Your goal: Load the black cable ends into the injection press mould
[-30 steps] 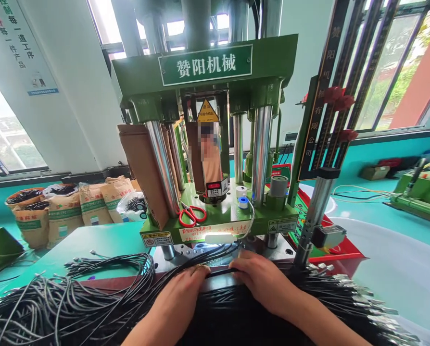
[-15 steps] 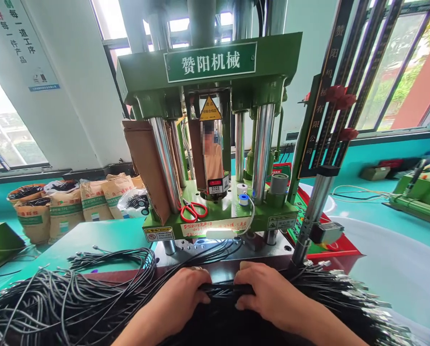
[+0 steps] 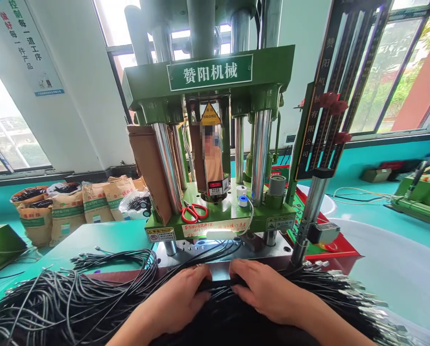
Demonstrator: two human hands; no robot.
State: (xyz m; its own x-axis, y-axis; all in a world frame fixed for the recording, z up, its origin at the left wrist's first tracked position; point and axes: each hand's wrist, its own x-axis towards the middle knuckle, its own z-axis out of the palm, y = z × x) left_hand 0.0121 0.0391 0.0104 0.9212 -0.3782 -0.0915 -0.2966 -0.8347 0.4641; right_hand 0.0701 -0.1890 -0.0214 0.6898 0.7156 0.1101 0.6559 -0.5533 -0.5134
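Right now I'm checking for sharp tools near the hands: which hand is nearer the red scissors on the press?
Left. The left hand lies almost directly below the red scissors; the right hand lies below and well off to their right.

Both hands (image 3: 186,300) (image 3: 263,290) palm-down, fingers curled.

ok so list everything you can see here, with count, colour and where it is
press machine: one, green, centre behind the hands
scissors: one pair, red handles, on the machine's green base
tape rolls: two, white and blue, on the base right of the scissors
black cables: too many to count, black, spread across the front, left to right
metal terminals: many, silver, on the cable ends at right
sacks: several, brown, on the floor at left
tub: one, white, at right
table: one, teal, under the cables
left hand: gripping a bundle of cables
right hand: gripping the same bundle
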